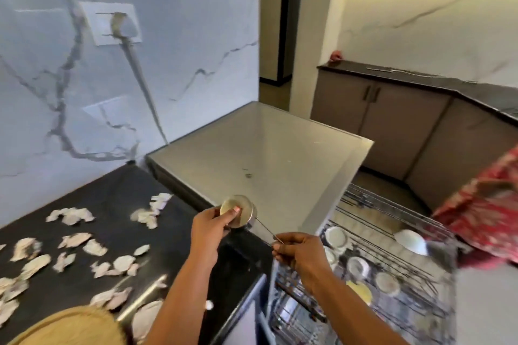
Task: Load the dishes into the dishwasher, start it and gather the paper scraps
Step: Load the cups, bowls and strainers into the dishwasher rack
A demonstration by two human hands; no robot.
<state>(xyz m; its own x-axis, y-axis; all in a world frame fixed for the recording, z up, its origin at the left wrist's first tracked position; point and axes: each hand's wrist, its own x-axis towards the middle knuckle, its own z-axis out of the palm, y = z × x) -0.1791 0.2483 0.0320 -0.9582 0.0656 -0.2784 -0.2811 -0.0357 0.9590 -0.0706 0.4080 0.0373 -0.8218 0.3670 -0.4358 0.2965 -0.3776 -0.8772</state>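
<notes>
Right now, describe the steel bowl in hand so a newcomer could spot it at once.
Find the grey dishwasher top beside the marble wall. At its near edge the left hand pinches a small round steel bowl. Unlike the white dishes in the rack, it is shiny metal, and a thin stem runs from it to the right hand.

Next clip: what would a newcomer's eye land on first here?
At centre frame, the left hand grips a small steel bowl while the right hand pinches a thin metal utensil angled toward it. Torn paper scraps litter the dark counter at left, and the pulled-out dishwasher rack at lower right holds white dishes.
</notes>
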